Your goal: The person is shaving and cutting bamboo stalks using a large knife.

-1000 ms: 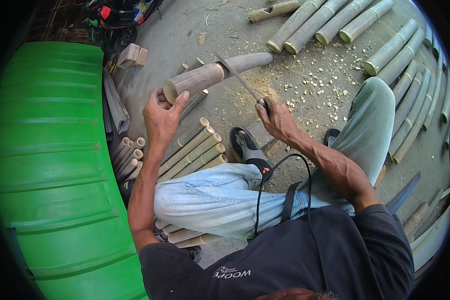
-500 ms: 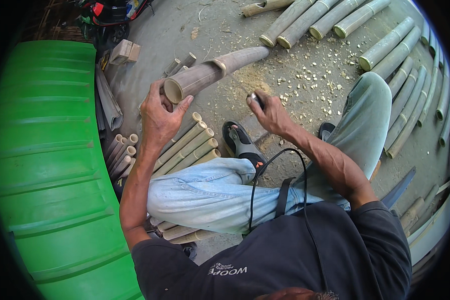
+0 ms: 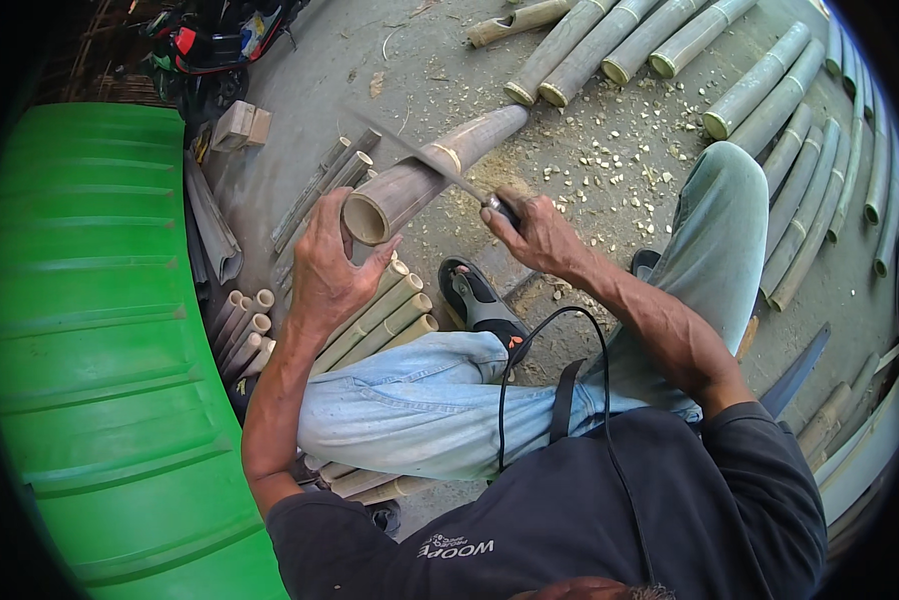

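Observation:
A thick bamboo pole (image 3: 406,187) slants away from me, its open hollow end toward my left side. My left hand (image 3: 332,265) grips it at that near end, with the thumb below the rim. A long-bladed knife (image 3: 456,178) lies across the top of the pole, close to the pale ring of a node. My right hand (image 3: 545,235) is closed round the knife's dark handle, to the right of the pole.
Several cut bamboo tubes (image 3: 395,315) lie beside my left leg. More bamboo poles (image 3: 690,40) are laid out at the far side and right, with pale chips scattered on the ground. A green ribbed panel (image 3: 100,340) stands at left. A saw blade (image 3: 798,372) lies at right.
The knife has moved up and left, and its blade now crosses the pole's top. My left hand and the pole's near end have shifted slightly right and down.

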